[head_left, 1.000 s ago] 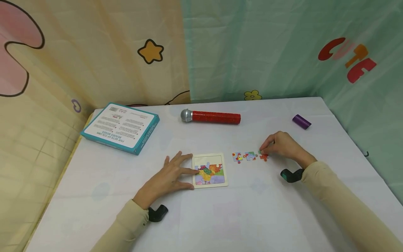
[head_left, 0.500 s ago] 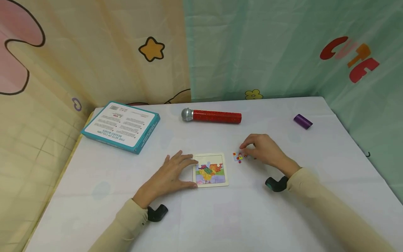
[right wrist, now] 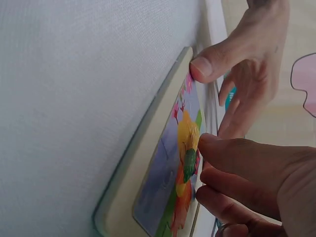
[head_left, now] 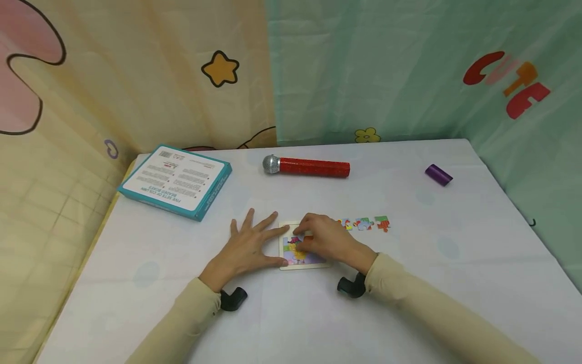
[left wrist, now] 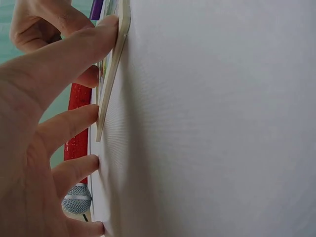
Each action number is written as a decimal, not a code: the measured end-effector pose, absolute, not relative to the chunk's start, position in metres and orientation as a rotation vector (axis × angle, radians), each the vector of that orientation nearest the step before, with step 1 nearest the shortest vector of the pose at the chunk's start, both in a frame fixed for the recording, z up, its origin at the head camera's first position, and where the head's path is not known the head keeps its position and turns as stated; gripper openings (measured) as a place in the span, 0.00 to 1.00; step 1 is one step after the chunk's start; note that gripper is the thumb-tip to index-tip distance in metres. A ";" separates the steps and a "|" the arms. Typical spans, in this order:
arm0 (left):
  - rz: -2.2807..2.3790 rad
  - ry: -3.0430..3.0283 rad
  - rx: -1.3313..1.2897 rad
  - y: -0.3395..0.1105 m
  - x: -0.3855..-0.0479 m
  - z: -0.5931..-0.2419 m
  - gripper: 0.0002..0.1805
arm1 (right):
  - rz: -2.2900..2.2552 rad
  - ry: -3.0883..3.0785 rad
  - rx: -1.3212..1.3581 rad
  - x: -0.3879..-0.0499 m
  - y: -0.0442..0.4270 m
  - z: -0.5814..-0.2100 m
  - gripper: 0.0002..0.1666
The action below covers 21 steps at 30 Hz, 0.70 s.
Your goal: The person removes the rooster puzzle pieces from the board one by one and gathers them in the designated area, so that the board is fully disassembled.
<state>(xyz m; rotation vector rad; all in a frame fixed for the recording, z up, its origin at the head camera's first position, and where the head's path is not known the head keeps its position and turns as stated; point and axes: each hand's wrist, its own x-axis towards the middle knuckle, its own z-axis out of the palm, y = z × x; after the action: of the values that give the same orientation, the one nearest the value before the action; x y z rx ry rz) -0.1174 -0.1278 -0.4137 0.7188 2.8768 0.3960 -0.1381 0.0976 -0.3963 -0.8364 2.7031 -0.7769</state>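
A square puzzle tray [head_left: 303, 267] with a pale rim holds a colourful bird picture [right wrist: 183, 143]. My left hand [head_left: 245, 253] is spread at its left side, thumb and index finger touching the rim, the other fingers apart. Over the picture my right hand [head_left: 329, 240] is bent, its thumb and fingertips pinching at a light blue puzzle piece [head_left: 300, 237] near the upper middle; the fingers partly hide that piece. Three loose pieces lie in a row to the right of the tray: one partly covered [head_left: 347, 224], a middle one [head_left: 364, 224] and a green-red one [head_left: 382, 223].
At the back left lies a teal-edged box [head_left: 175, 179]. A red microphone [head_left: 313, 167] with a silver head lies behind the tray. The purple cylinder [head_left: 438, 175] is at the back right. Patterned curtains stand behind the white table [head_left: 291, 318].
My right hand has moved left from the loose pieces to the tray's picture. All three loose pieces are uncovered or partly visible again. My left hand's fingers have spread wider beside the tray.
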 end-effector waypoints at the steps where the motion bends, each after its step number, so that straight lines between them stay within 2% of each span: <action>1: 0.395 2.877 0.718 -0.128 -0.118 -0.414 0.43 | -0.782 2.700 -0.829 -0.137 0.096 -0.397 0.16; 8: 0.430 2.863 0.703 -0.127 -0.117 -0.411 0.43 | -0.846 2.683 -0.831 -0.134 0.089 -0.400 0.14; 14: 0.467 2.875 0.659 -0.123 -0.116 -0.412 0.39 | -0.863 2.662 -0.727 -0.135 0.082 -0.398 0.14; 21: 0.466 2.844 0.591 -0.118 -0.116 -0.409 0.40 | -0.854 2.659 -0.648 -0.135 0.078 -0.396 0.14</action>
<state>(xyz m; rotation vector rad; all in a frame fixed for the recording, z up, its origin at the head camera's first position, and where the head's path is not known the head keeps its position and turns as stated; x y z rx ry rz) -0.1165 -0.1184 -0.4090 0.5908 2.8437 0.4657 -0.1353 0.0783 -0.3956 -0.6476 2.6592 -0.8543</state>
